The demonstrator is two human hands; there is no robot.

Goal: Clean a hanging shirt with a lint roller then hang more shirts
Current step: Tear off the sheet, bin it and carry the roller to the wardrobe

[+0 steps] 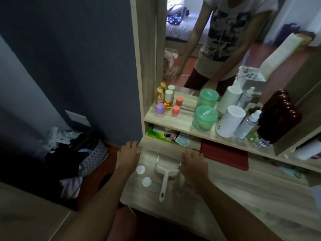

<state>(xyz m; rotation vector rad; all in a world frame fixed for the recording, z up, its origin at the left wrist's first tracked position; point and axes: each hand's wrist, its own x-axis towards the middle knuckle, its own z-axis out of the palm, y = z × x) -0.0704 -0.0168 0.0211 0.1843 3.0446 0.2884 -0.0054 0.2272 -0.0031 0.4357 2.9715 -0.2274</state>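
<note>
Centrally, the lint roller lay on the worktop, handle nearest. Right hand touched its frame, fingers spread; left hand rested open at the worktop's left edge.

Arms: yours are bare from elbow to wrist — no sleeves, watch or bands.
Left hand: bare, no rings visible.
Right hand: bare, no glove.
Mirror: shows you in a pale short-sleeved tee with dark graphic print — dark maroon shorts below.
</note>
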